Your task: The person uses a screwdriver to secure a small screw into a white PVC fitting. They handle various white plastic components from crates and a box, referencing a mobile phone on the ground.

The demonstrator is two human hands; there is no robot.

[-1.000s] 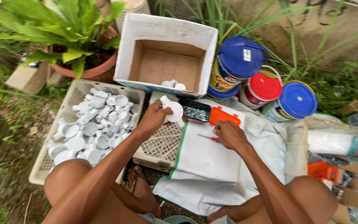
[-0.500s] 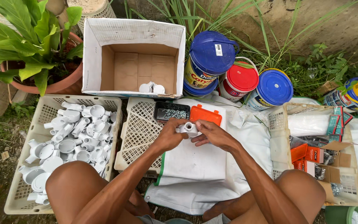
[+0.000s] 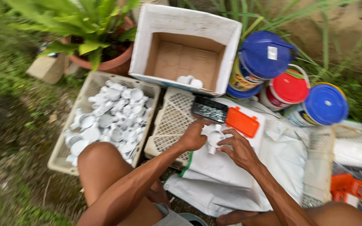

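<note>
Both hands, left (image 3: 194,137) and right (image 3: 239,147), close around one white pipe fitting (image 3: 215,138) just below the orange case (image 3: 242,122), steadying it from both sides, near the basket (image 3: 89,91) of fittings.

Cardboard box (image 3: 181,42) open at top centre, two white pieces inside. Potted plant (image 3: 93,37) to its left. Three lidded paint buckets (image 3: 290,83) to its right. Orange case (image 3: 242,122) just beside a dark phone (image 3: 209,109). Grass behind.
</note>
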